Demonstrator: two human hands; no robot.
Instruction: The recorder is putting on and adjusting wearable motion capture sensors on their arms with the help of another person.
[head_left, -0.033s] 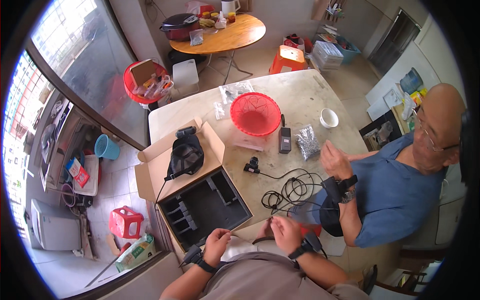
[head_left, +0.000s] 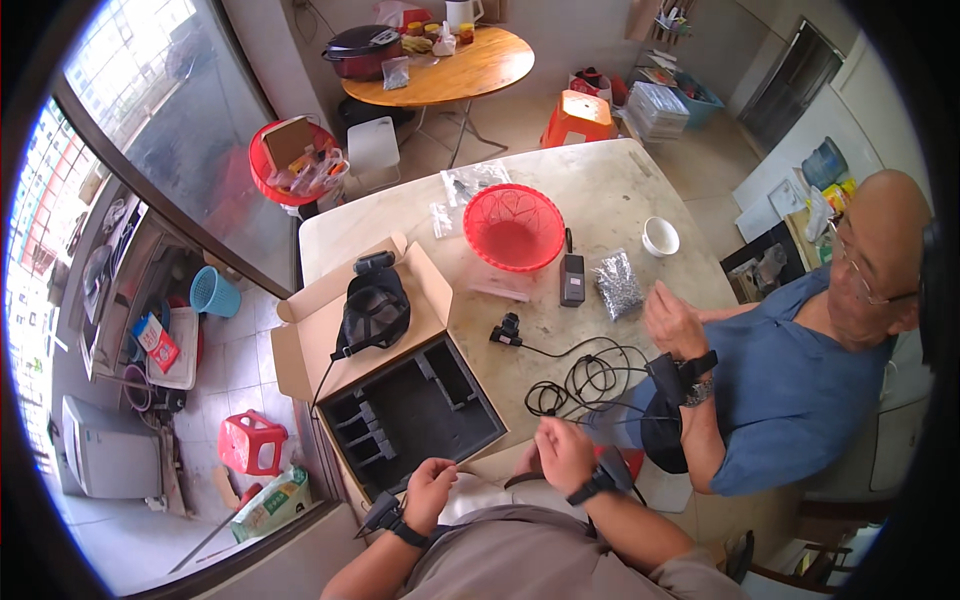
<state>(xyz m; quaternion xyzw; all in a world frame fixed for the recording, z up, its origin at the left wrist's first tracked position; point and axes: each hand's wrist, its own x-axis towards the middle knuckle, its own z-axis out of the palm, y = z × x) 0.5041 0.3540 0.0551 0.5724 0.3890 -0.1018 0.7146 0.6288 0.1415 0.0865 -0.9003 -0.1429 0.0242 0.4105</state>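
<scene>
My left hand (head_left: pixel 432 494) is curled closed beside the near edge of an open cardboard box with a black foam insert (head_left: pixel 415 415). Its fingertips are pinched, and I cannot make out anything between them. To its right, my right hand (head_left: pixel 566 455) is closed too, just short of a coil of black cable (head_left: pixel 570 385); its fingertips are mostly hidden. Both wrists wear a black strap with a small device. On the raised lid of the box lies a black mesh cap (head_left: pixel 372 312). A small black camera-like device (head_left: pixel 508 330) sits at the end of the cable.
A red plastic basket (head_left: pixel 513 228), a dark handheld device (head_left: pixel 571 279), a bag of small metal parts (head_left: pixel 618 285) and a white bowl (head_left: pixel 660 237) stand on the table (head_left: pixel 360 222). At the right sits another person (head_left: pixel 790 370), hands near the table edge.
My right hand has risen slightly toward the table, its fingers now more closed and turned away. My left hand and the other person have hardly moved.
</scene>
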